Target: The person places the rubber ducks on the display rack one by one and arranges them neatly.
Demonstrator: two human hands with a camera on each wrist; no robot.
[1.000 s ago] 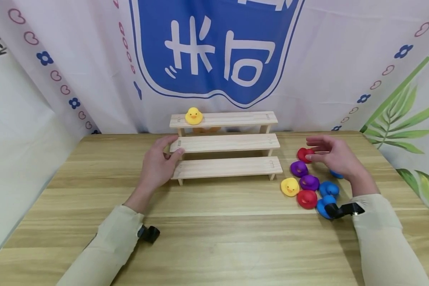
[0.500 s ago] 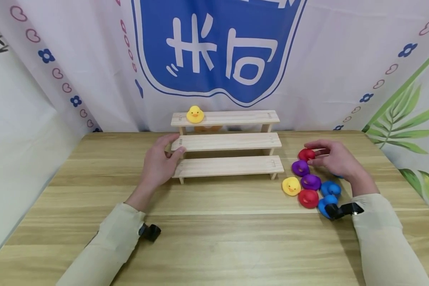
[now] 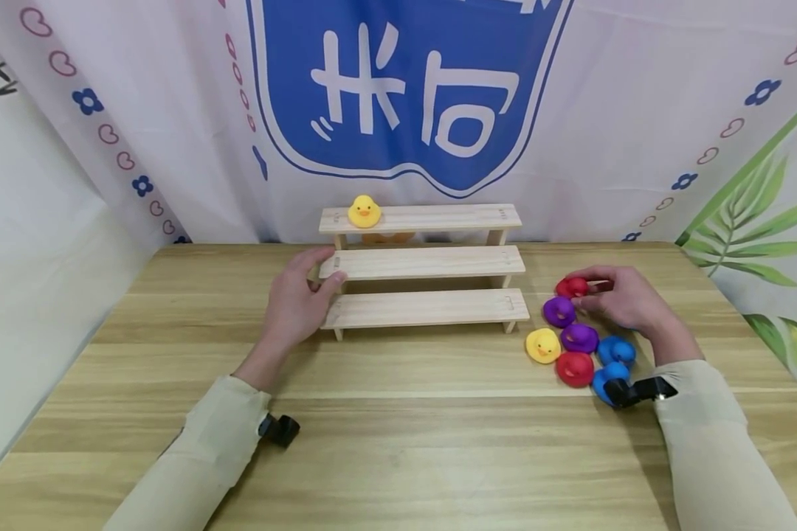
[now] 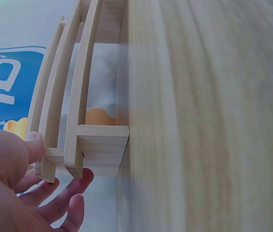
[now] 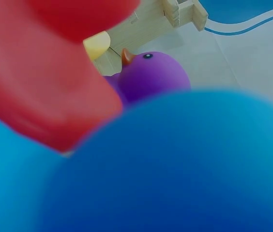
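My left hand (image 3: 295,302) grips the left end of a three-step wooden stand (image 3: 425,307). In the left wrist view its thumb lies on the middle step (image 4: 55,104), with the fingers curled below. On the top step sits a yellow rubber duck (image 3: 364,212). To the right, my right hand (image 3: 627,299) pinches the farthest red rubber duck (image 3: 571,287) between thumb and fingers. Right below the thumb is a purple duck (image 3: 559,312). Blurred blue (image 5: 175,164) and red ducks (image 5: 54,87) fill most of the right wrist view, hiding the fingers there.
Near the right hand stand another purple duck (image 3: 579,338), a yellow duck (image 3: 543,346), a red duck (image 3: 575,369) and blue ducks (image 3: 615,352). One blue duck is mostly hidden under that hand. Behind the wooden table (image 3: 398,442) hangs a printed curtain (image 3: 192,133).
My right hand has lowered slightly, and its fingers have closed around the far red duck. The left hand keeps its hold on the stand. The head view has shifted a little.
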